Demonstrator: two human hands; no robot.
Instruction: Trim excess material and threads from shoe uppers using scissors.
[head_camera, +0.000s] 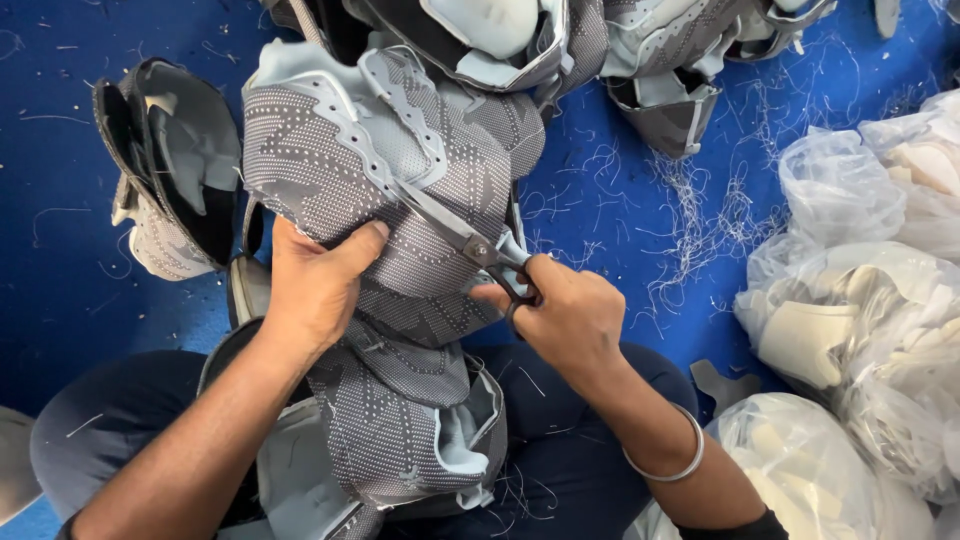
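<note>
Both forearms come up from six o'clock over the person's dark-trousered lap, with a metal bangle (668, 462) on the right wrist. At the picture's centre the left hand (318, 285) presses a grey patterned shoe upper (400, 170), its thumb laid flat across the fabric and the other fingers curled under the edge, clamped on the piece. Just to three o'clock of it, the right hand (565, 315) has its fingers closed through the handles of a pair of scissors (455, 230), whose blades point toward ten o'clock and lie along the upper's pale trim, only slightly apart. More grey uppers (400, 420) are stacked on the lap below, another pile (175, 165) sits at nine o'clock, and more crowd the twelve o'clock edge. Clear plastic bags (860, 300) of pale parts fill the three to five o'clock side. Open blue floor (60, 260), strewn with thread clippings (700, 215), shows at nine o'clock and between the work and the bags.
</note>
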